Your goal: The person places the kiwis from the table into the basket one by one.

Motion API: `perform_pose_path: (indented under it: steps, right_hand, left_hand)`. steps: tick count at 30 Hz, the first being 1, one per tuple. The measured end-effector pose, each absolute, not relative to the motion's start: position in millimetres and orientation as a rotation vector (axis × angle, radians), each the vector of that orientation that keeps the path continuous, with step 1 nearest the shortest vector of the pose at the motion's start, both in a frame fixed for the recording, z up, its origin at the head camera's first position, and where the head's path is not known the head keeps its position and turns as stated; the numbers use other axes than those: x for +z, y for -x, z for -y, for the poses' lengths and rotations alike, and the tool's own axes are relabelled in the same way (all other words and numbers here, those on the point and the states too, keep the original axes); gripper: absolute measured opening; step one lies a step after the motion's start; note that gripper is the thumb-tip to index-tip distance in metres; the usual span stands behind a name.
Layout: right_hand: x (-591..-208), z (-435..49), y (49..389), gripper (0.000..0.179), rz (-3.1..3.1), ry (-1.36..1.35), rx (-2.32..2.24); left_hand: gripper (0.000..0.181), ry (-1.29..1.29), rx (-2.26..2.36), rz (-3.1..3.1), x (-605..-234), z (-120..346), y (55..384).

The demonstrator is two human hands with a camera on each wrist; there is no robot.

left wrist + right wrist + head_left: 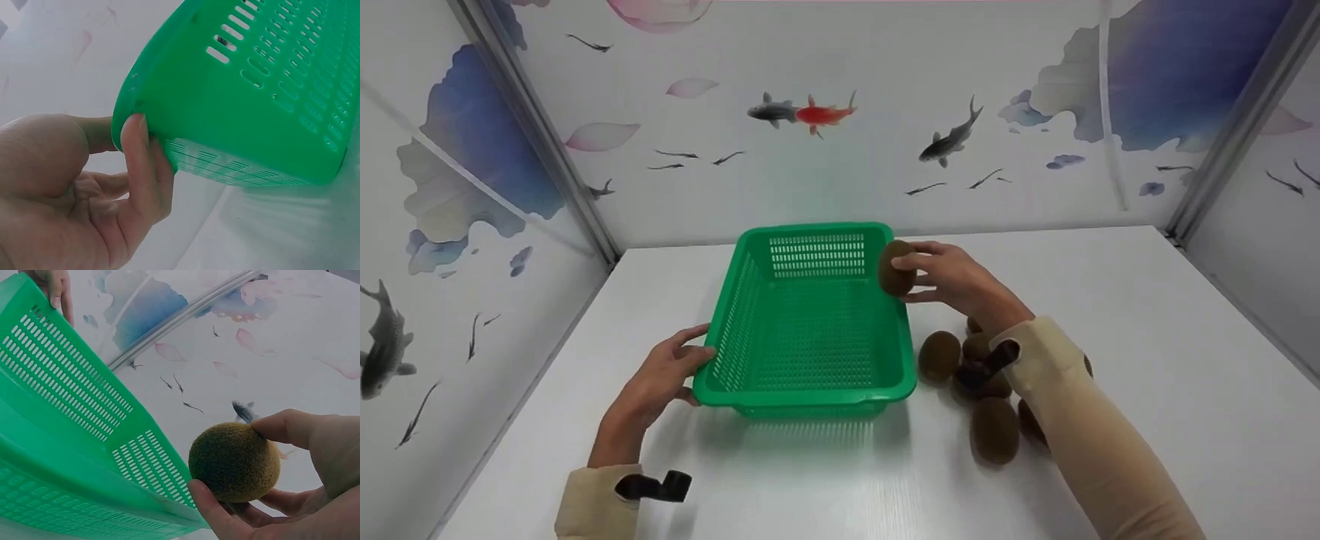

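Observation:
A green plastic basket (810, 397) with slotted walls stands on the white table, and nothing lies inside it. My left hand (666, 375) grips its left rim near the front corner; in the left wrist view the thumb and fingers (143, 169) pinch the rim. My right hand (952, 281) holds a brown fuzzy kiwi (896, 268) at the basket's right rim, toward the back. In the right wrist view the kiwi (233, 462) sits between thumb and fingers, beside the rim. Several more kiwis (994, 431) lie right of the basket, some hidden under the right forearm.
White panels (840, 180) painted with fish and petals enclose the table at the back and sides. Grey metal posts (1222, 150) stand at the back corners. Table surface (1147, 315) extends right of the kiwis. A black camera mount (656, 487) is on the left wrist.

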State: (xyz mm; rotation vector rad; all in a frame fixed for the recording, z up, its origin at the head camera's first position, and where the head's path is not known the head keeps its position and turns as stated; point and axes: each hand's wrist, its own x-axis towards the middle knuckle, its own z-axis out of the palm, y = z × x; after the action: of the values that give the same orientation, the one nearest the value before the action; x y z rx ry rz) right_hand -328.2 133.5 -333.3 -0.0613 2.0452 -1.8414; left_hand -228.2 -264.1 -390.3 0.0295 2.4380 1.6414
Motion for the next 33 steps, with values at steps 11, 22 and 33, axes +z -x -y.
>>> perform_pose_path:
  steps: [11,22,33]
  right_hand:
    - [-337,-118,334,0.065,-2.009,0.095,-1.888]
    - [-333,-95,342,0.064,-1.937,0.087,-1.953]
    - [-334,-69,358,0.05,-1.83,0.022,-2.059]
  left_hand:
    - [0.062,-0.085,1.733,-2.321,-393,268,230]
    - [0.063,-0.079,1.722,-2.323,-395,270,232]
    - [0.063,-0.08,1.726,-2.325,-395,272,233]
